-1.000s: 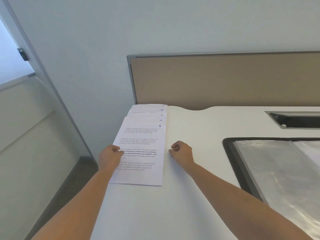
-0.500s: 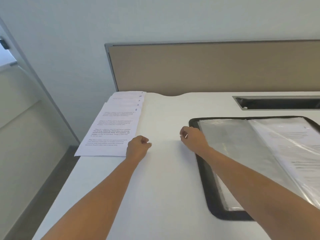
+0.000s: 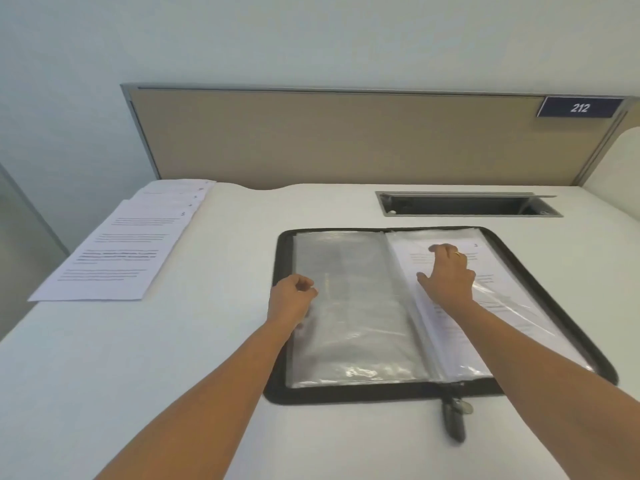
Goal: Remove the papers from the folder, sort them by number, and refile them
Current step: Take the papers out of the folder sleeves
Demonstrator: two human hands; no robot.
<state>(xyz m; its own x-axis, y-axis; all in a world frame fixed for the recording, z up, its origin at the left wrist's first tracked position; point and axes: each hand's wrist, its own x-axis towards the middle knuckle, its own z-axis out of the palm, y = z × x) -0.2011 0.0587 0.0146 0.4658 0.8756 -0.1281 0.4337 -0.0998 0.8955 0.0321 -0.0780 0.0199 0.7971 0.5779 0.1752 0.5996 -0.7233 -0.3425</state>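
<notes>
Right hand (image 3: 448,275) lies spread flat on the folder's (image 3: 346,393) page (image 3: 502,268); left hand (image 3: 292,296) curls at its left edge, grip unclear.

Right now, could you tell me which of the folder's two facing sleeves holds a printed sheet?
The right sleeve, under the right hand: printed lines and a 3 show through. The left sleeve looks clear.

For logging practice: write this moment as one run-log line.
left hand: curled, at folder left edge | right hand: fingers on sleeved page 3 | loose papers: fanned, far left | stage: removal unfinished
</notes>
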